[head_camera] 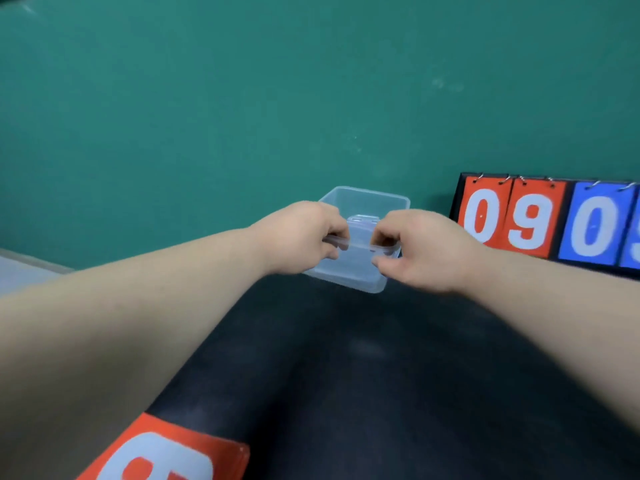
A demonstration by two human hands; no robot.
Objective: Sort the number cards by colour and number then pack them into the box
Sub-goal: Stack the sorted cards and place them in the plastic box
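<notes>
**Box gripped at near rim by both hands; no cards packed**

Finding 1. The clear plastic box (367, 202) is at mid-frame, where the green surface (207, 116) meets a dark area (346, 375) in the foreground. I cannot tell whether it rests there or is lifted. No card is visible inside it.

Finding 2. The left hand (301, 237) and right hand (415, 247) each pinch the near rim of the box, fingers curled over the edge. A thin clear strip runs between them. It may be a lid edge, but this could not be confirmed.

Assessment. A grip on both sides suits a light, flexible container. It steadies the box against sliding and gives purchase to prise a lid or square the opening toward the person.

Finding 3. A loose red card (166, 455) lies at lower left, just beside the left forearm, with its digit cut off by the frame. Well to the right stands a flip stand (457, 195) with a red 0 (483, 216), a red 9 (531, 223) and a blue 0 (592, 226) hung on rings.

Assessment. Packing appears not yet begun. The ringed cards would likely need freeing before sorting.
</notes>
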